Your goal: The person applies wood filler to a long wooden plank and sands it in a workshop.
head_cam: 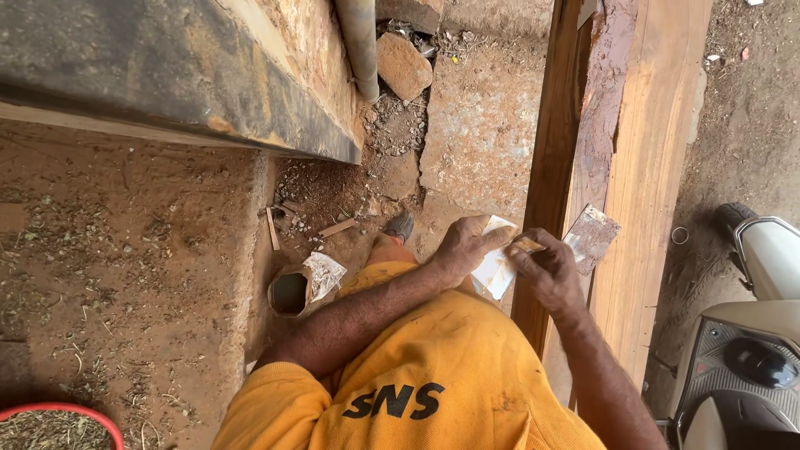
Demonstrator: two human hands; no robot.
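Head view: the left hand (461,248) and right hand (546,271) both pinch a pale folded sheet (495,265) between them, another worn sheet (590,237) lying on the wooden beam (646,167) at two o'clock.

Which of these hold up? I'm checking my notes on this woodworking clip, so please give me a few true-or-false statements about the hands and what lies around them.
1. Both hands hold a pale sheet of paper. True.
2. The left hand rests flat on the ground. False: it grips the sheet, raised.
3. A flat scraper lies on the wooden beam. True.
4. The right hand holds a hammer. False: it pinches the sheet.
5. An opened paper bag lies on the dirt. True.
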